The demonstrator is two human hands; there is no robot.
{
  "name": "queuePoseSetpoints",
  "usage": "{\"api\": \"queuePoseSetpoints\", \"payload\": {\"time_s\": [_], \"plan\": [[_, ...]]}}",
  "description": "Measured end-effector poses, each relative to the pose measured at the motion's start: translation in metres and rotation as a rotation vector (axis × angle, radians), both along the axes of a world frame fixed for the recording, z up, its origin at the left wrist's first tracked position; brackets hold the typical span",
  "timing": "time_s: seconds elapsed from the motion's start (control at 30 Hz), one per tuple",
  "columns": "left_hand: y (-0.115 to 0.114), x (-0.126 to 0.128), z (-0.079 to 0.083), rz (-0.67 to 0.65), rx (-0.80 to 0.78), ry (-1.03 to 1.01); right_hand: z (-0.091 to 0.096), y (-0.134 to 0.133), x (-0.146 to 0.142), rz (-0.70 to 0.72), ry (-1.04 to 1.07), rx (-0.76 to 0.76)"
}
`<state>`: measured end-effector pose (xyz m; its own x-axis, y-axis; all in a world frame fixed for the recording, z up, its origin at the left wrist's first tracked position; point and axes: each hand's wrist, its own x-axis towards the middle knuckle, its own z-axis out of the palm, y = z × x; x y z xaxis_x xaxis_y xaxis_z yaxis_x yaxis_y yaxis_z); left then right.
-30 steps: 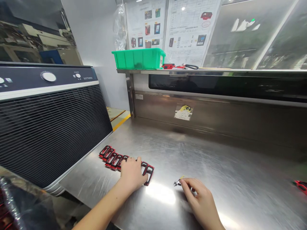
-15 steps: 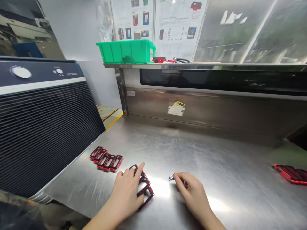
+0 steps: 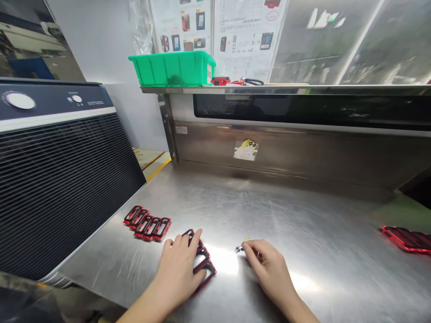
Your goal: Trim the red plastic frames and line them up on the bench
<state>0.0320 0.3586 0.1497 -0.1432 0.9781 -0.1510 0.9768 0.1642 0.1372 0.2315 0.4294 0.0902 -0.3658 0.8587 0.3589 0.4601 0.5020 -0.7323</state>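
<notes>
My left hand (image 3: 180, 269) lies flat on a short row of red-and-black frames (image 3: 204, 265) on the steel table (image 3: 269, 215), fingers stretched out over them. A second row of the same frames (image 3: 147, 222) lies apart to the left, near the machine. My right hand (image 3: 269, 267) rests on the table to the right, its fingertips pinched on a small metal tweezer-like tool (image 3: 240, 246) whose tip pokes out to the left.
A big black louvred machine (image 3: 60, 179) stands on the left. More red frames (image 3: 406, 237) lie at the table's right edge. A green bin (image 3: 173, 68) and a red tool (image 3: 220, 81) sit on the shelf above the steel back wall.
My left hand slid a few frames away from the long row, towards me and to the right, leaving a gap. My right hand stayed pinched on the small tool.
</notes>
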Motion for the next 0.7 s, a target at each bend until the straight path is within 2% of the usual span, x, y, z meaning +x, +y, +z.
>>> {"api": "queuePoseSetpoints", "payload": {"time_s": [0.13,0.27,0.33,0.47,0.7], "plan": [[0.007,0.003,0.0,0.005,0.009,-0.003,0.001,0.001,0.001,0.0,-0.005,-0.004],[0.002,-0.002,-0.008,-0.039,0.109,-0.05,0.003,0.002,0.002,0.003,-0.008,-0.011],[-0.006,-0.007,-0.014,-0.094,0.228,-0.085,0.003,0.001,0.002,0.003,-0.007,-0.014],[-0.027,-0.013,-0.029,-0.25,0.564,-0.135,0.003,0.0,0.002,-0.002,-0.008,-0.018],[-0.056,-0.004,-0.058,-0.228,1.045,-0.259,-0.001,0.003,0.001,0.004,-0.025,-0.033]]}}
